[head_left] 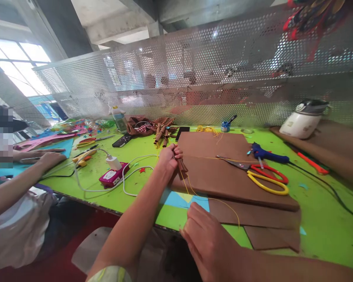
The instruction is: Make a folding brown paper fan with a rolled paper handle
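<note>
My left hand (168, 159) is closed round a small brown paper roll (182, 166), held over the left edge of a brown paper stack. Thin yellow string (184, 183) hangs from the roll. One strand runs straight toward my right hand (201, 235), whose fingers are pinched together near the table's front edge; the pinch point itself is partly hidden. Another strand curves right over the lower sheets. On the brown paper stack (211, 178) lie scissors (264, 178) with one red and one yellow handle, blades pointing left.
A blue glue gun (269, 154) with a black cord lies right of the stack. Behind are brown paper rolls (162, 133), a yellow string pile (207, 129) and a blue jar (225, 126). A magenta power block (114, 175) with white cable sits left, near another person's arm (32, 172).
</note>
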`<state>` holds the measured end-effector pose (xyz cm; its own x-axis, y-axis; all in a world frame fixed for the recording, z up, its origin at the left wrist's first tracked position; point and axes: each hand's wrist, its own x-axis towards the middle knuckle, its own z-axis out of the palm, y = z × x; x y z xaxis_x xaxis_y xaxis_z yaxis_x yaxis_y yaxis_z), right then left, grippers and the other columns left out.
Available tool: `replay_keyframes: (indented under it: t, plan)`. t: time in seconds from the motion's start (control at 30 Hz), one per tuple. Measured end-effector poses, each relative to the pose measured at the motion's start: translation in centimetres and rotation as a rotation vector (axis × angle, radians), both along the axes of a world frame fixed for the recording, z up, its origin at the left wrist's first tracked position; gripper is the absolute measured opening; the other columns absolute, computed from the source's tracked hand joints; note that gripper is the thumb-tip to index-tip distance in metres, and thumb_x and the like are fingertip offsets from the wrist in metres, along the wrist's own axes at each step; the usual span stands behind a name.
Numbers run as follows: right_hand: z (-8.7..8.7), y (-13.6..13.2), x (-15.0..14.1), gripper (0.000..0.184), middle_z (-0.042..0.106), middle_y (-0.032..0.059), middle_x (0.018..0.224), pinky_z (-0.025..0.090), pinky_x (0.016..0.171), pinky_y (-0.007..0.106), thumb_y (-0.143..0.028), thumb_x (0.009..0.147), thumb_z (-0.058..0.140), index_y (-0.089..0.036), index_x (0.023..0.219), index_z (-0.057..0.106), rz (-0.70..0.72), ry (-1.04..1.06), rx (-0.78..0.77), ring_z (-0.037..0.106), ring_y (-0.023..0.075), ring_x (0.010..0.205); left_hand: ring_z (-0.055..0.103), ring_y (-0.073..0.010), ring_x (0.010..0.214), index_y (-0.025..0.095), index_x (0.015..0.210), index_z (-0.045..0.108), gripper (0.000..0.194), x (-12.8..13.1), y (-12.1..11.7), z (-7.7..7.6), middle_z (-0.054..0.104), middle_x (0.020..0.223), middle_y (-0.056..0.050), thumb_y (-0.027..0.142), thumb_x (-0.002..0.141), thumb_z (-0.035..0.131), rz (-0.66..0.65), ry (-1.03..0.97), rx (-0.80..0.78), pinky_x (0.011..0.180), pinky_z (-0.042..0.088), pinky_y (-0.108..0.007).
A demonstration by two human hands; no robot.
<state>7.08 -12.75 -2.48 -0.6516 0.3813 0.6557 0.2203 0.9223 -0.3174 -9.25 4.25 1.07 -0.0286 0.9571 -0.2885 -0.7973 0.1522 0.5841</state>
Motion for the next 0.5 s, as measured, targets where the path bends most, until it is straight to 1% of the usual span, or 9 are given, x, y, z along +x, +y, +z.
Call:
replay_keyframes:
  t: [0.07, 0.1, 0.2, 0.27, 0.3, 0.4, 0.47, 0.5]
  plan:
    - [-0.2, -0.2, -0.1, 0.019, 0.047, 0.0061, 0.069, 0.038, 0.065, 0.036, -0.002, 0.081, 0.038, -0.015, 0.069, 0.044, -0.023, 0.012, 0.031, 0.042, 0.0184, 0.069, 0.026, -0.0033, 0.032, 0.017, 0.066, 0.037, 0.025, -0.1, 0.1, 0.0, 0.025, 0.048, 0.009, 0.010, 0.090, 0.032, 0.006, -0.013, -0.003, 0.030, 0.018, -0.011]
    - [-0.4, -0.3, -0.3, 0.020, 0.046, 0.0053, 0.067, 0.037, 0.063, 0.035, -0.002, 0.081, 0.037, -0.016, 0.068, 0.044, -0.029, 0.027, 0.072, 0.042, 0.0178, 0.067, 0.026, -0.0033, 0.032, 0.018, 0.066, 0.036, 0.025, -0.3, 0.1, 0.1, 0.025, 0.048, 0.009, 0.010, 0.090, 0.032, 0.015, -0.018, -0.003, 0.029, 0.018, -0.012]
    - [-1.0, -0.8, -0.7, 0.029, 0.038, 0.0007, 0.057, 0.032, 0.054, 0.030, -0.001, 0.082, 0.038, -0.018, 0.059, 0.040, -0.019, 0.122, 0.309, 0.037, 0.0149, 0.057, 0.024, -0.0026, 0.031, 0.018, 0.066, 0.034, 0.027, -1.3, 0.2, 0.6, 0.023, 0.048, 0.009, 0.011, 0.092, 0.027, 0.068, -0.031, 0.012, 0.029, 0.017, -0.011]
    - [-1.0, -1.1, -0.9, 0.033, 0.032, -0.0015, 0.052, 0.027, 0.050, 0.029, -0.003, 0.083, 0.040, -0.019, 0.054, 0.038, -0.005, 0.153, 0.398, 0.032, 0.0133, 0.052, 0.023, -0.0022, 0.030, 0.018, 0.067, 0.034, 0.028, -2.0, 0.1, 1.0, 0.022, 0.048, 0.009, 0.014, 0.094, 0.025, 0.096, -0.039, 0.026, 0.029, 0.016, -0.010]
    - [-0.9, -1.1, -0.8, 0.034, 0.031, -0.0020, 0.051, 0.026, 0.049, 0.028, -0.005, 0.083, 0.042, -0.018, 0.053, 0.038, 0.006, 0.157, 0.406, 0.031, 0.0128, 0.051, 0.024, -0.0022, 0.030, 0.018, 0.067, 0.034, 0.028, -2.2, 0.1, 1.2, 0.022, 0.048, 0.009, 0.015, 0.094, 0.027, 0.099, -0.043, 0.034, 0.029, 0.017, -0.010]
    - [-0.4, -0.9, -0.7, 0.033, 0.035, -0.0015, 0.050, 0.023, 0.047, 0.027, -0.009, 0.084, 0.045, -0.017, 0.052, 0.043, 0.043, 0.179, 0.383, 0.032, 0.0119, 0.051, 0.026, -0.0028, 0.032, 0.018, 0.068, 0.037, 0.027, -2.1, 0.0, 1.5, 0.024, 0.048, 0.009, 0.015, 0.094, 0.029, 0.064, -0.054, 0.044, 0.029, 0.019, -0.010]
    - [-0.6, -0.7, -0.8, 0.033, 0.038, -0.0013, 0.050, 0.024, 0.047, 0.026, -0.011, 0.086, 0.043, -0.016, 0.053, 0.045, 0.079, 0.194, 0.369, 0.034, 0.0117, 0.051, 0.027, -0.0031, 0.033, 0.017, 0.069, 0.039, 0.027, -1.8, -0.1, 1.5, 0.025, 0.048, 0.008, 0.017, 0.094, 0.030, 0.030, -0.059, 0.050, 0.029, 0.020, -0.010]
    - [-1.0, -0.6, -0.9, 0.034, 0.040, -0.0012, 0.050, 0.025, 0.046, 0.026, -0.012, 0.087, 0.043, -0.017, 0.053, 0.046, 0.098, 0.178, 0.335, 0.036, 0.0114, 0.051, 0.028, -0.0032, 0.033, 0.017, 0.069, 0.039, 0.027, -1.7, -0.2, 1.5, 0.025, 0.048, 0.008, 0.018, 0.094, 0.030, 0.013, -0.059, 0.052, 0.029, 0.020, -0.010]
